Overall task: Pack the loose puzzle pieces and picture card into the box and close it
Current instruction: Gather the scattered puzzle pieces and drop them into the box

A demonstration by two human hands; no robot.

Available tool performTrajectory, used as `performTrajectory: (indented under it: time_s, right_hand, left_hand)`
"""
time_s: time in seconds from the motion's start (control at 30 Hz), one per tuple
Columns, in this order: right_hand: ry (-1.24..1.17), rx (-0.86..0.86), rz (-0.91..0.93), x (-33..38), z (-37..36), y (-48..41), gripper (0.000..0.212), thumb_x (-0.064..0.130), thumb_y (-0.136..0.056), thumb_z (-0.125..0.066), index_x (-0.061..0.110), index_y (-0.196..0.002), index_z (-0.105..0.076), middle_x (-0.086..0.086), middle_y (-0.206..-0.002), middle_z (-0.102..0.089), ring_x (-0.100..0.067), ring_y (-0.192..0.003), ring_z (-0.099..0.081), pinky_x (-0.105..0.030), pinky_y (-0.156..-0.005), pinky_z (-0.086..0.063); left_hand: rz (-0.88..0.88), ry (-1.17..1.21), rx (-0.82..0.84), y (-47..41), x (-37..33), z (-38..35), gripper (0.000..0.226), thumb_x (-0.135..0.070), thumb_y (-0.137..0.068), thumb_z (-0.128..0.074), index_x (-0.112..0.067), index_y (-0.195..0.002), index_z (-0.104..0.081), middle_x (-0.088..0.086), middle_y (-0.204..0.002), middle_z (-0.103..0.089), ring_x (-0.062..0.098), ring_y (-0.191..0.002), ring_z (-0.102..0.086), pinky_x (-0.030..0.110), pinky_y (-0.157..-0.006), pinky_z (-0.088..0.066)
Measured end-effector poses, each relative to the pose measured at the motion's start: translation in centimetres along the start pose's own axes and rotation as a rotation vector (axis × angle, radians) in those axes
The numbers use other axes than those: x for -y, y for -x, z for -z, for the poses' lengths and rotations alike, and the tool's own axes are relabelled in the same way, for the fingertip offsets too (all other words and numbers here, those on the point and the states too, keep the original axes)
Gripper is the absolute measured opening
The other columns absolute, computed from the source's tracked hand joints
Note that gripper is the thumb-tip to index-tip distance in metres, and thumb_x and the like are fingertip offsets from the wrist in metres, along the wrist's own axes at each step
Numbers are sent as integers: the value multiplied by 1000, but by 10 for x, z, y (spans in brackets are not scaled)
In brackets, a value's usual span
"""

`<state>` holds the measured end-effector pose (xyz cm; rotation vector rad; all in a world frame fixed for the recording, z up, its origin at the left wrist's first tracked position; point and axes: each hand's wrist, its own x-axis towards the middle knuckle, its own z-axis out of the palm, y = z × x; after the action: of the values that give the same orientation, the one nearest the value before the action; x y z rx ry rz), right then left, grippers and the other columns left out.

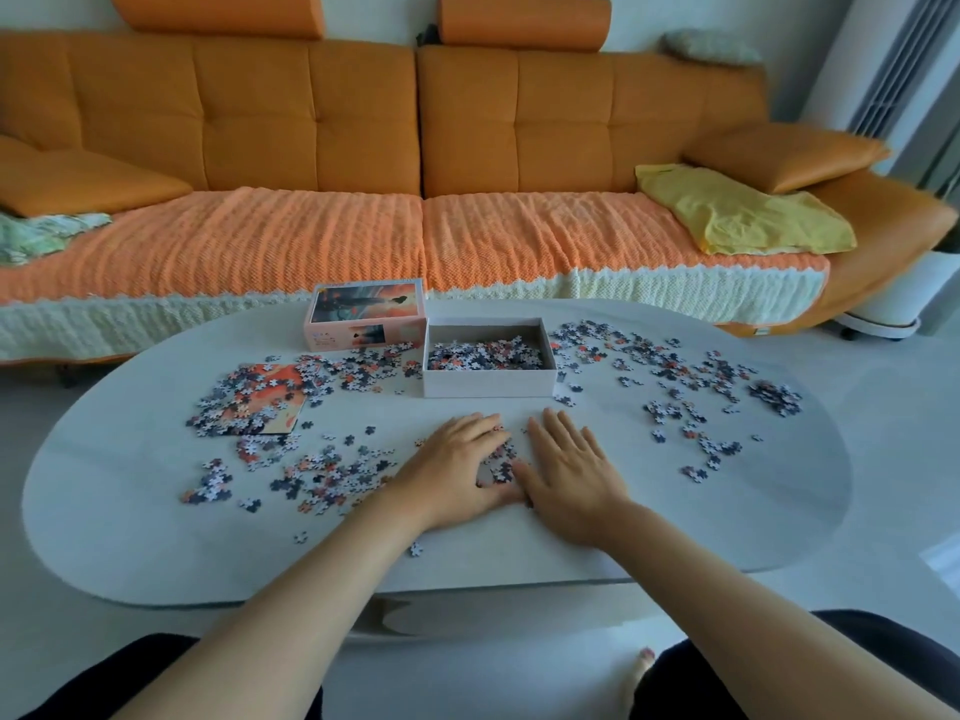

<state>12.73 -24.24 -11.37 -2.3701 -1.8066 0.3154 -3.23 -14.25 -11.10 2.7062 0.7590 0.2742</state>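
Note:
An open white box (488, 387) sits mid-table with several puzzle pieces inside. Its lid (363, 317), printed with an orange picture, stands just left of it. Loose pieces (322, 475) lie scattered over the left side and more loose pieces (691, 387) over the right. The orange picture card (275, 402) lies at the left, half covered by pieces. My left hand (457, 475) and my right hand (566, 470) rest flat on the table in front of the box, fingers spread, enclosing a small heap of pieces (501, 462) between them.
The grey oval table (649, 527) fills the middle of the view. Behind it runs an orange sofa (415, 148) with a yellow cloth (743, 210) on its right seat. A white tower appliance (883, 70) stands at the right. My knees show at the bottom.

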Motion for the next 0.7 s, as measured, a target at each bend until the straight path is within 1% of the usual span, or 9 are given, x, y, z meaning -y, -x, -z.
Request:
performTrajectory:
  time_s: [0.1, 0.17, 0.23, 0.3, 0.33, 0.4, 0.47, 0.6, 0.7]
  right_hand:
    - [-77, -30, 114, 12, 0, -11, 59, 42, -102, -24, 19, -155, -12, -1, -163, -3, -13, -149, 5, -32, -121, 3]
    - [-142, -36, 179, 19, -1, -17, 57, 40, -102, -25, 20, -154, -15, 1, -162, -9, -12, -149, 0, -31, -121, 0]
    - [-154, -21, 229, 27, -4, -21, 60, 45, -101, -27, 21, -155, -13, 2, -162, -8, -10, -149, 0, -31, -121, 0]
    - [-107, -7, 264, 32, -8, -23, 68, 54, -98, -27, 20, -155, -10, 3, -162, -5, -9, -148, 3, -32, -121, 1]
    - [-82, -3, 278, 33, -9, -24, 71, 58, -97, -26, 20, -155, -9, 4, -162, -4, -9, -148, 4, -33, -121, 1]
    - [-52, -1, 309, 36, -11, -27, 73, 61, -96, -24, 21, -155, -8, 5, -162, -2, -8, -148, 5, -34, -122, 1]
    - [-55, -5, 339, 38, -12, -30, 69, 58, -97, -24, 22, -155, -9, 6, -162, -3, -8, -148, 4, -36, -122, -1]
    - [-189, -39, 363, 50, -14, -38, 58, 47, -101, -28, 21, -153, -24, 3, -160, -20, -10, -148, -10, -31, -121, -6]
    - [-342, -90, 344, 61, -9, -42, 48, 39, -103, -34, 18, -145, -40, -2, -149, -42, -19, -141, -32, -30, -115, -21]
  left_hand:
    - [4, 103, -47, -1, 5, 8, 73, -55, -85, -64, -18, -145, -44, -3, -151, -39, 10, -140, -29, 16, -112, -13]
    - [7, 127, -60, 4, 11, 19, 67, -47, -86, -65, -17, -144, -45, -3, -149, -42, 11, -138, -32, 17, -114, -16]
    - [6, 89, -2, 13, 19, 27, 83, -61, -81, -61, -19, -148, -37, -4, -155, -33, 11, -144, -23, 27, -120, -14]
    - [3, -34, 140, 28, 28, 33, 113, -89, -66, -46, -25, -155, -17, -10, -161, -9, 8, -148, -1, 32, -121, -5]
    - [5, -96, 195, 35, 33, 33, 123, -95, -59, -41, -29, -156, -5, -13, -161, 3, 7, -148, 9, 33, -120, 1]
    - [21, -179, 246, 49, 39, 31, 132, -99, -52, -41, -32, -154, 10, -16, -157, 23, 6, -144, 24, 33, -117, 11]
    - [46, -231, 238, 59, 41, 28, 132, -99, -54, -41, -32, -152, 17, -15, -153, 33, 6, -140, 32, 34, -113, 17]
    - [89, -230, 147, 55, 48, 24, 114, -93, -71, -33, -31, -152, 17, -11, -158, 28, 8, -142, 30, 41, -119, 13]
    - [134, -160, 96, 40, 49, 23, 110, -90, -73, -35, -29, -154, 8, -10, -161, 15, 10, -147, 17, 41, -121, 4]
